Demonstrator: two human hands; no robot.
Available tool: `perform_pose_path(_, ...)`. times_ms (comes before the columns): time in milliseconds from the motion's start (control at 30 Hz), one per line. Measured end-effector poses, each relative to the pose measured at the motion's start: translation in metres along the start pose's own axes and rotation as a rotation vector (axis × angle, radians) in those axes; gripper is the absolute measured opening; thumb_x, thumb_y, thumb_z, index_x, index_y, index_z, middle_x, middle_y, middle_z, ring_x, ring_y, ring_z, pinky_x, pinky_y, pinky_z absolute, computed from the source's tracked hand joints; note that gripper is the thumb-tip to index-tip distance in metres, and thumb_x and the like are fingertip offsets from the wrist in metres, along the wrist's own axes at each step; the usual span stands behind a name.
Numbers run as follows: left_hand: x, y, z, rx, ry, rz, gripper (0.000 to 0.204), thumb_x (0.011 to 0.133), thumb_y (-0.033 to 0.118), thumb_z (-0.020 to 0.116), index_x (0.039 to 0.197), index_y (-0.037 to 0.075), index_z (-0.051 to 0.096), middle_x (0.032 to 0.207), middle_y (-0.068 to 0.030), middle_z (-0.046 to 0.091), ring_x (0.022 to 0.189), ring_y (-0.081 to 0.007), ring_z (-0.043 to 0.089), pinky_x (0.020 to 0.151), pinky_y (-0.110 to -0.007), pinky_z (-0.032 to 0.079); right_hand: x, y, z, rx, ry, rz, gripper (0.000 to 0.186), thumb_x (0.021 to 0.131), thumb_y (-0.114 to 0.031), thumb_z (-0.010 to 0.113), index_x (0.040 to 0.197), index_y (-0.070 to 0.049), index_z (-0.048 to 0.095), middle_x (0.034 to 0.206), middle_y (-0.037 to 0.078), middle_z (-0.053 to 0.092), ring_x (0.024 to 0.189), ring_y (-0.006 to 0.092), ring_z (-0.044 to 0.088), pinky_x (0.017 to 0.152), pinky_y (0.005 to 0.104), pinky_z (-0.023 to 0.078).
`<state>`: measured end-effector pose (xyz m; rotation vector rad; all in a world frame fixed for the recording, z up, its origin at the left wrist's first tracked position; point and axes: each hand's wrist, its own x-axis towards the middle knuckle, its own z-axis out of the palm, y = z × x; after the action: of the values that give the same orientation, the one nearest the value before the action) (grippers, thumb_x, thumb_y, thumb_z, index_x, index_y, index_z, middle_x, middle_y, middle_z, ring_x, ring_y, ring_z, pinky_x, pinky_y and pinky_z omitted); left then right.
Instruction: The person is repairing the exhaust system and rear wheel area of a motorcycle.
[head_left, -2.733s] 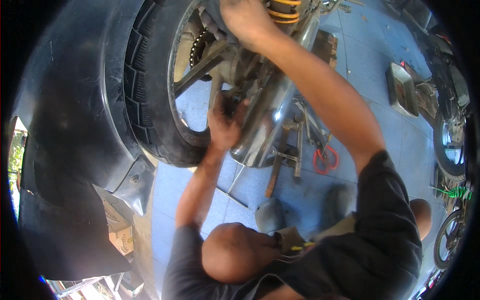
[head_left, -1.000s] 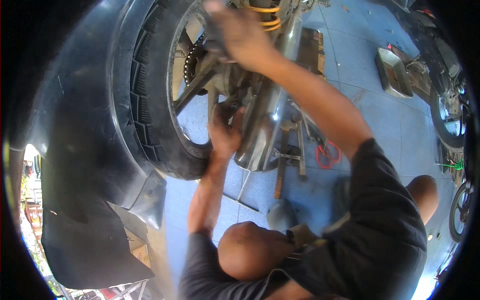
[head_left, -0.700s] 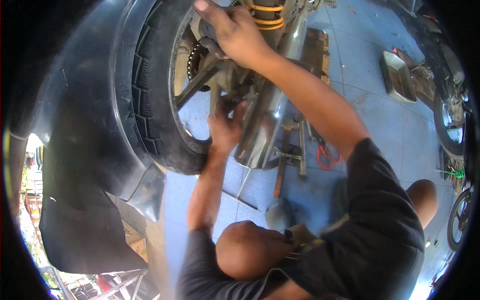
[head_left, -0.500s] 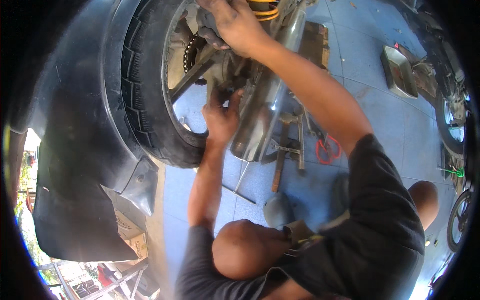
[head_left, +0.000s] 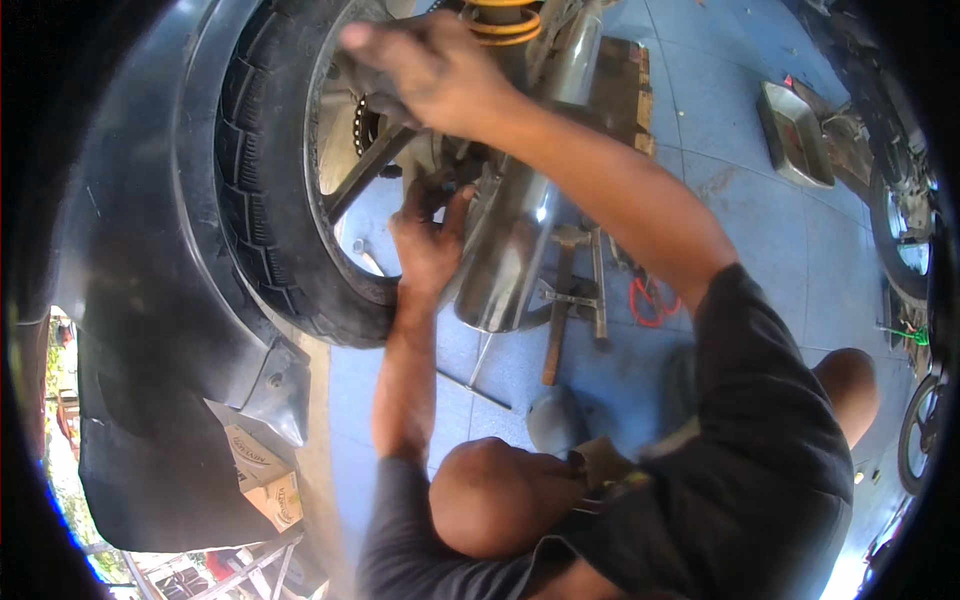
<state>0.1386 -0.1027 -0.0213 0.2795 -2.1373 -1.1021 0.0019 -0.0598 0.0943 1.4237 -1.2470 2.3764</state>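
Black tyre [head_left: 278, 180] sits left of the silver exhaust [head_left: 512, 265] | left hand [head_left: 428, 245] between, fingers curled near the hub [head_left: 423, 155], probably bracing; grip hidden | right hand [head_left: 440, 80] higher, left of the exhaust, blurred, grasp can't be told | hammer [head_left: 554, 345] right of the exhaust, presumably kept handy

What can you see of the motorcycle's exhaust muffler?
The muffler is a long, smooth, shiny silver tube, metallic in look, with bright reflections. It slants from the upper right down to its lower end, to the right of the tire. The right forearm passes in front, hiding part of it. The left hand is close beside it; whether they touch is unclear.
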Motion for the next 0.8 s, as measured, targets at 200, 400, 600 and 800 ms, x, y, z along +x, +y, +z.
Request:
perform_pose_path(200,0.005,-0.007,-0.005,-0.093,-0.024,-0.078,0.019,0.085,0.008,0.071,0.096,-0.003,0.060,0.079,-0.0047,0.066,0.073,-0.0069,0.055,0.066,-0.022,0.044,0.001,-0.004,0.001,-0.032,-0.106,0.072,0.058,0.090,-0.048,0.056,0.069,0.005,0.065,0.051,0.013,0.056,0.049,0.0204,0.055,0.053,0.0348,0.046)
perform_pose_path(400,0.005,0.007,-0.003,0.076,-0.060,-0.084,0.020,0.085,0.009,0.072,0.097,-0.003,0.061,0.083,-0.0058,0.068,0.075,-0.0079,0.058,0.068,-0.023,0.046,0.004,-0.008,-0.003,-0.096,-0.058,0.158,0.055,0.091,-0.044,0.056,0.068,0.005,0.064,0.053,0.011,0.057,0.052,0.0152,0.056,0.053,0.0324,0.046)
perform_pose_path(600,0.001,-0.003,-0.004,0.030,-0.050,-0.058,0.022,0.084,0.009,0.071,0.101,-0.003,0.063,0.090,-0.0167,0.071,0.082,-0.0214,0.070,0.071,-0.031,0.052,-0.008,-0.018,-0.012,0.034,-0.176,0.213,0.053,0.092,-0.045,0.055,0.064,-0.001,0.059,0.049,0.003,0.048,0.041,0.0127,0.047,0.040,0.0253,0.035)
perform_pose_path(800,0.003,-0.007,0.000,-0.020,-0.009,-0.055,0.023,0.083,0.009,0.072,0.102,-0.002,0.064,0.090,-0.0159,0.071,0.080,-0.0199,0.070,0.072,-0.031,0.052,-0.008,-0.024,-0.016,-0.002,-0.118,0.346,0.057,0.092,-0.045,0.054,0.065,0.005,0.061,0.051,0.006,0.051,0.050,0.0152,0.049,0.054,0.0331,0.044)
